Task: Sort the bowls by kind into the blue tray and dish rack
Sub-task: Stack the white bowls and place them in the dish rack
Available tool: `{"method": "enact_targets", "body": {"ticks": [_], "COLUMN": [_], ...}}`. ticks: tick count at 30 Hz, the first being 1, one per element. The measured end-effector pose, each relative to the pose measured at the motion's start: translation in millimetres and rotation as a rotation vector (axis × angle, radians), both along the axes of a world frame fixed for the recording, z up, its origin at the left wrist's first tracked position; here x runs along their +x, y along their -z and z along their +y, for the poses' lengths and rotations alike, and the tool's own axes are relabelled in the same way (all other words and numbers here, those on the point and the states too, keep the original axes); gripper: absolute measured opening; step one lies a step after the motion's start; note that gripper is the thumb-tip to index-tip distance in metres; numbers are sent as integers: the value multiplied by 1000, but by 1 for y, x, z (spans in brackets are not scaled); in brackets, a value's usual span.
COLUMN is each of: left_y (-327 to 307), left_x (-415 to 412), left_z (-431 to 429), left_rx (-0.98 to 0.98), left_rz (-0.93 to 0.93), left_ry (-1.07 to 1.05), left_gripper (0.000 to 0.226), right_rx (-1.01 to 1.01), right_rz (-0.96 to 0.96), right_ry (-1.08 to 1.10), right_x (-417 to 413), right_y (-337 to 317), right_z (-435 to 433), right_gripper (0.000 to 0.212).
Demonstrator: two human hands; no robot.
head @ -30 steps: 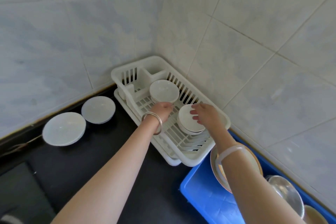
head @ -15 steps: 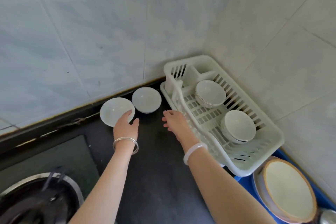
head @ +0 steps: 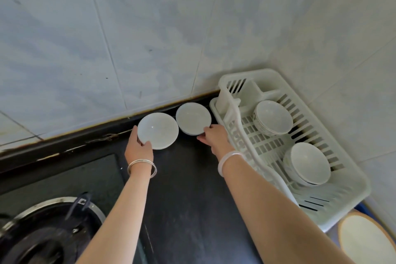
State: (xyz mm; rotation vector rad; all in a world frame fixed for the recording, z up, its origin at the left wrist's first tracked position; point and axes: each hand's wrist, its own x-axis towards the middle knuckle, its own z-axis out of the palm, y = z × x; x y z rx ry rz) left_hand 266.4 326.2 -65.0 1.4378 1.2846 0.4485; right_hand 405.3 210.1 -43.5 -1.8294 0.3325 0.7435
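Observation:
Two white bowls sit side by side on the black counter against the tiled wall. My left hand [head: 138, 147] grips the near rim of the left bowl [head: 158, 129], thumb and fingers around its edge. The fingers of my right hand [head: 215, 137] touch the near rim of the right bowl [head: 193, 118]. The white dish rack [head: 334, 154] stands in the corner to the right, holding a far stack of white bowls [head: 273, 117] and a near stack [head: 308, 163]. Only a sliver of the blue tray [head: 362, 207] shows at the lower right.
A gas burner [head: 49, 233] with its metal ring fills the lower left corner. A brown-rimmed plate [head: 364, 240] lies at the lower right beyond the rack. The tiled walls meet in a corner right behind the rack.
Both hands left the bowls in the rack and moved left to the counter. My left hand closed on the left bowl's rim and my right hand reached the right bowl.

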Motion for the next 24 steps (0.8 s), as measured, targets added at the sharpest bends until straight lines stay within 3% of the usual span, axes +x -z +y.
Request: {"method": "enact_targets", "body": {"ticks": [4, 8, 10, 15, 18, 20, 24], "left_y": [2, 4, 4, -4, -7, -7, -5], "left_x": [-1, -4, -4, -6, -7, -8, -6], "left_z": [4, 8, 11, 17, 17, 16, 21], "left_rx": [-43, -76, -99, -426, -480, -478, -505], "left_rz": [-51, -124, -152, -397, -468, -478, -460], "left_ry": [-36, -39, -33, -217, -242, -246, -263], "left_gripper": [57, 53, 50, 32, 21, 19, 30], "right_rx": [29, 75, 57, -26, -108, -151, -207], "right_rz": [-42, -109, -168, -228, -249, -258, -262], "right_ry": [48, -19, -99, -231, -296, -327, -355], "right_x": [1, 0, -3, -16, -26, -33, -41], "right_y": [-6, -24, -33, -43, -38, -34, -28], "right_z": [-2, -3, 1, 19, 29, 35, 41], "right_gripper": [34, 28, 14, 17, 11, 1, 8]}}
